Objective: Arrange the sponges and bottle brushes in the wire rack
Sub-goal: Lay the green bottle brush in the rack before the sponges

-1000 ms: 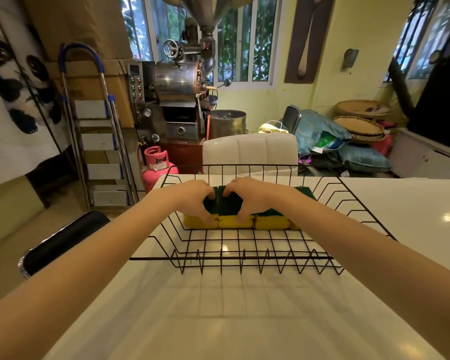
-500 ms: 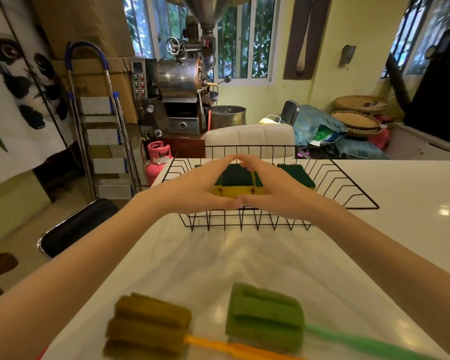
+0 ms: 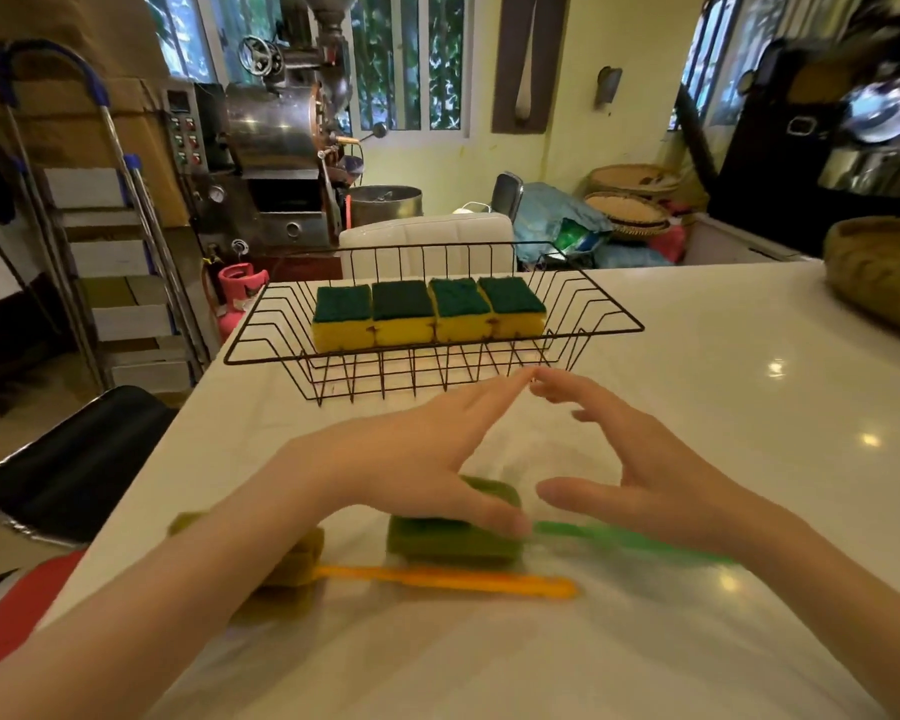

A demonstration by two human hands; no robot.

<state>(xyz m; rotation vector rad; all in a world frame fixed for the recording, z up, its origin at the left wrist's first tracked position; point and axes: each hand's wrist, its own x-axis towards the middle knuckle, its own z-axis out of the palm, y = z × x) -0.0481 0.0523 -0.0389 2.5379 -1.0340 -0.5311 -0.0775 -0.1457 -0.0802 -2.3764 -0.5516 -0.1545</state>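
Observation:
Several yellow sponges with green tops (image 3: 430,314) stand side by side in a row inside the black wire rack (image 3: 609,317) on the white counter. Nearer to me lie two bottle brushes: a green one (image 3: 453,540) with its handle pointing right, and an orange-handled one (image 3: 437,579) with a brownish sponge head partly hidden under my left forearm. My left hand (image 3: 411,459) and my right hand (image 3: 640,459) hover open just above the green brush, fingertips nearly touching, holding nothing.
A woven basket (image 3: 879,272) sits on the counter at the far right. A black stool (image 3: 79,459) stands at the counter's left edge, a white chair back (image 3: 427,241) behind the rack. A stepladder and a roasting machine fill the background.
Both hands have let go of the sponges and drawn back from the rack toward me, now over the brushes. The view has tilted down, bringing the brushes into sight.

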